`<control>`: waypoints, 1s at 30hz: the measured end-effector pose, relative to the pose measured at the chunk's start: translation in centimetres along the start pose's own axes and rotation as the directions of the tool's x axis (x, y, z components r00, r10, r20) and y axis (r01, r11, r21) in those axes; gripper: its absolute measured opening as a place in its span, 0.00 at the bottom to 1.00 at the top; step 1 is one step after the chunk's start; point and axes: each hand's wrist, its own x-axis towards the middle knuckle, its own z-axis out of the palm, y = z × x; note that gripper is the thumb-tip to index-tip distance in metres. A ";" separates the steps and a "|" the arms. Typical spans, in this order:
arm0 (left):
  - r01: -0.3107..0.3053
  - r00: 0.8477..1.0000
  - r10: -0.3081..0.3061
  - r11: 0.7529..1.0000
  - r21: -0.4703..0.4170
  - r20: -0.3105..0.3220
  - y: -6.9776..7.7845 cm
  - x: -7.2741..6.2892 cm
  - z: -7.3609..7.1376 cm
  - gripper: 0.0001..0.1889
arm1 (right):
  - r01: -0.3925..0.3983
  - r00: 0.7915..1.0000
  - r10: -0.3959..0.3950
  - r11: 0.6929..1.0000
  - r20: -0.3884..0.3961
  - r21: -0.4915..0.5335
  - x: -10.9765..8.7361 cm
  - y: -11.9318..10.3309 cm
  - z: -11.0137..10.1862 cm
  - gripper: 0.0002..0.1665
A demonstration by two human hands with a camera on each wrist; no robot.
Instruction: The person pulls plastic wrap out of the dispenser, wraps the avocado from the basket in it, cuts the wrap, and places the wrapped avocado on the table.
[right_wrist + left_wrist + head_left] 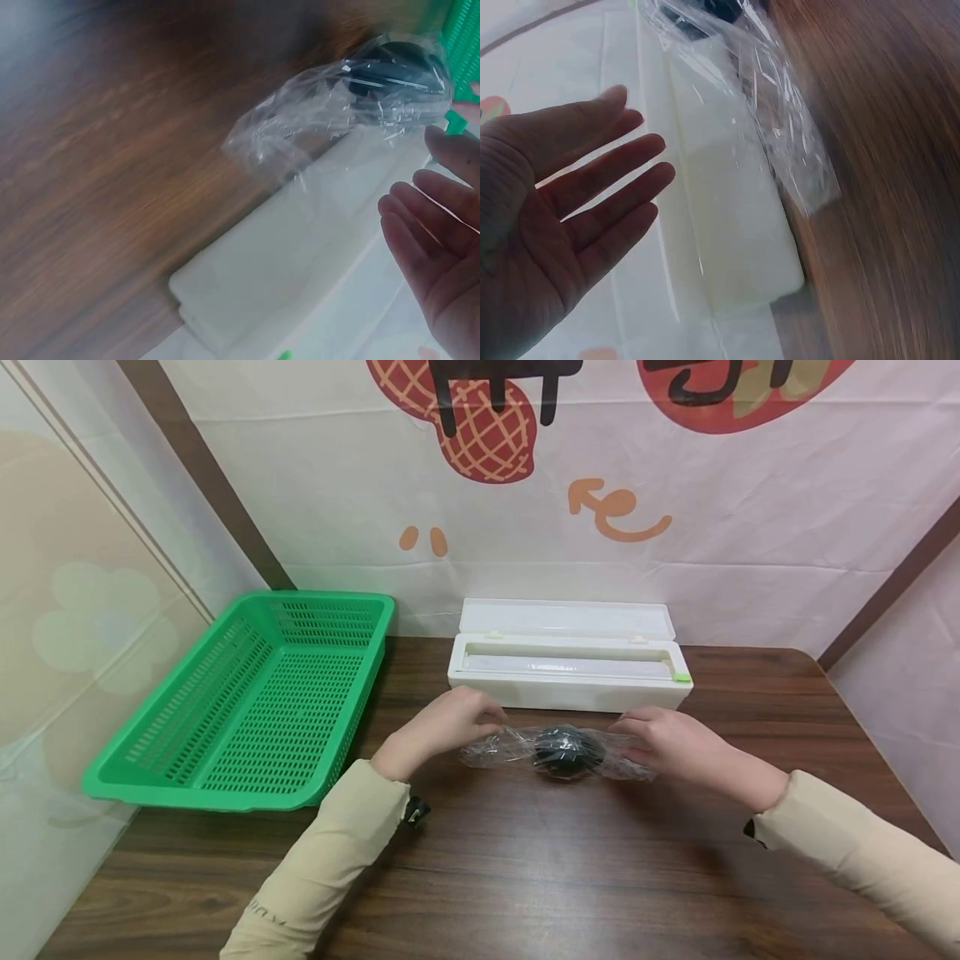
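A dark, round object (pixel 567 752) lies on the table wrapped in clear plastic film (pixel 489 752), its loose ends spreading to both sides. Over the left end hovers my left hand (pixel 453 720); the left wrist view has its fingers (pixel 622 169) spread and relaxed, apart from the film (pixel 799 150). My right hand (pixel 675 742) is at the other end. In the right wrist view, that hand's fingers (pixel 420 206) are loosely bent with nothing between them, beside the film (pixel 277 142). The object's exact kind is obscured by the film.
Just behind the wrapped object stands a white film dispenser box (pixel 570 695) with its lid (pixel 566 618) raised and a green cutter piece (pixel 681 677) at its right end. A green perforated basket (pixel 202 799) sits at the left. A printed cloth (pixel 322 493) hangs behind the wooden table (pixel 525 877).
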 end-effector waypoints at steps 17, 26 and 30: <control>-0.027 0.996 0.034 0.996 -0.081 0.081 2.3 3.0 1.9 0.26 | -0.101 0.990 0.087 0.986 0.107 0.130 2.0 -1.3 2.0 0.31; 0.000 0.989 0.020 0.990 -0.139 0.146 2.5 3.7 3.1 0.29 | -0.117 0.985 0.099 0.985 0.140 0.130 2.5 -1.6 2.6 0.32; -0.006 0.988 0.030 0.988 -0.152 0.153 2.6 3.7 3.5 0.28 | -0.122 0.985 0.102 0.982 0.142 0.141 2.5 -1.7 2.8 0.32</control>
